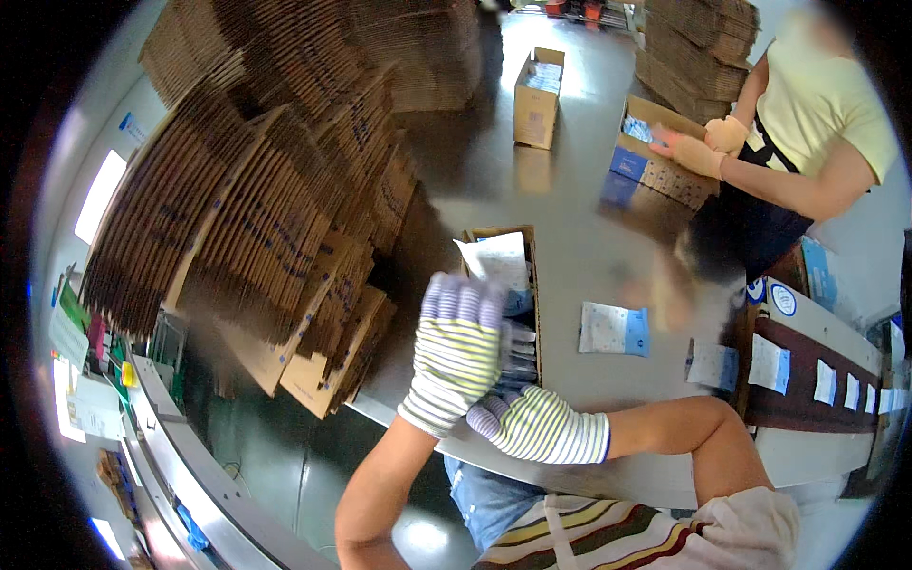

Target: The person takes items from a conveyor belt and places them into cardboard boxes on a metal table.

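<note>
Both hands wear knitted cloth gloves, striped and matt: the left hand [459, 350] raised over an open carton [528, 249] of plain brown corrugated cardboard, the right hand [532, 423] just near of it. The table [570, 228] looks like smooth grey metal with a dull sheen that mirrors the far boxes. At left, the stacked flat cartons [256, 209] show rough ribbed cardboard edges. The packets [615, 330] at right seem glossy plastic film, though blur makes this uncertain.
</note>
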`<state>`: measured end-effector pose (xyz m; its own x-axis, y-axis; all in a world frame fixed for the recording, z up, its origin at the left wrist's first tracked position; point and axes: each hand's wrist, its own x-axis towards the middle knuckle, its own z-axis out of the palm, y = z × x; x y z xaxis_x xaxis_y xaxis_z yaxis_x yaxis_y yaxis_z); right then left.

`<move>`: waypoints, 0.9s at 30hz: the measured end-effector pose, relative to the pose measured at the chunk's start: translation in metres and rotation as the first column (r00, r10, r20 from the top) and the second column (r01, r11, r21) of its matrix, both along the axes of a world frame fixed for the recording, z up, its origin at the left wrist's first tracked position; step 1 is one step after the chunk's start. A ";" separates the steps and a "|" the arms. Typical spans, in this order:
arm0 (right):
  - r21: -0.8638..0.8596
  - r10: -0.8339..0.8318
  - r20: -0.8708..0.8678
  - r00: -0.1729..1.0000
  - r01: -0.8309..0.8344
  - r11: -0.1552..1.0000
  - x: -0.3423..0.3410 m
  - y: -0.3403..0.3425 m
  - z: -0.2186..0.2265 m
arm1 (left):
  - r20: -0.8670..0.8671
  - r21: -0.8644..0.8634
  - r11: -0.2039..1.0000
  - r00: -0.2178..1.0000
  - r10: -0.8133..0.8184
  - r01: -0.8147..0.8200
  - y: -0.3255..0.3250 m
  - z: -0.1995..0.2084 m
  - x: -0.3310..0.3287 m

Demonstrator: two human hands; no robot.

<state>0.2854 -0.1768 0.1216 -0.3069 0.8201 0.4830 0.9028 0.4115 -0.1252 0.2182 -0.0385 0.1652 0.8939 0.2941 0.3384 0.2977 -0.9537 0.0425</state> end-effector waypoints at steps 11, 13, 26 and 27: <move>-0.054 0.053 -0.004 0.999 -0.053 0.997 0.022 0.019 -0.006 | -0.089 0.180 0.983 0.996 -0.015 0.031 0.064 -0.017 0.053; -0.044 0.103 -0.079 0.991 -0.107 0.993 0.024 0.020 -0.012 | -0.228 0.047 0.978 0.955 -0.189 0.204 0.058 -0.027 0.051; -0.100 -0.485 0.027 0.874 0.485 0.869 0.153 0.181 -0.009 | 0.211 -0.066 0.994 0.975 -0.066 0.082 0.078 0.010 0.029; -0.170 -0.519 0.117 0.847 0.532 0.830 0.184 0.219 -0.009 | 0.151 -0.061 0.995 0.986 -0.069 0.079 0.075 0.004 0.018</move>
